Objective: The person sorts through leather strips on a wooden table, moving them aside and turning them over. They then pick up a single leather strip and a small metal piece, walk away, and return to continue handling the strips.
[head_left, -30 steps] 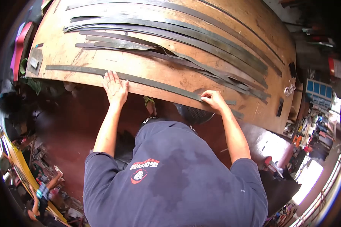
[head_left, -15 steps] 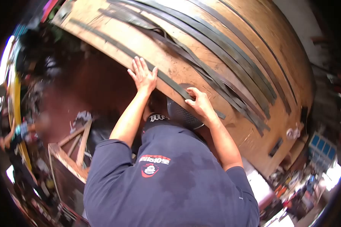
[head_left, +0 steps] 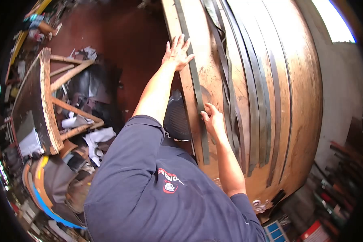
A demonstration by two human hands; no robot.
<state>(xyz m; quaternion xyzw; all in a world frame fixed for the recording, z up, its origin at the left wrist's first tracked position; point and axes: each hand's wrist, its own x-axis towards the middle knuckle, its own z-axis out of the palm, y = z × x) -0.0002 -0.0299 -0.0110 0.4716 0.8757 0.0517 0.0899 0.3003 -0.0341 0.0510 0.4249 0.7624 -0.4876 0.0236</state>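
A long, narrow dark strip (head_left: 197, 90), leather-like, lies flat along the near edge of a wooden table (head_left: 246, 201). Across its upper part rests my left hand (head_left: 177, 54), fingers spread flat and thumb out to the side. Farther down the same strip, my right hand (head_left: 213, 120) touches its edge with thumb and forefinger tips, which are bent but apart. The other fingers of that hand curl beneath and are partly hidden. Beside it run several more dark strips (head_left: 252, 101), some overlapping and twisted.
A dark stool seat (head_left: 176, 117) stands at the table edge by my body. On the left are a wooden frame (head_left: 50, 101) and heaped scraps (head_left: 94, 143). A blue-panelled crate (head_left: 275, 232) sits below the table. Another person's leg (head_left: 47, 28) shows far off.
The view has swung round, so the table edge now runs nearly upright instead of diagonally. Both hands remain at the same strip, the left still spread, the right still bent.
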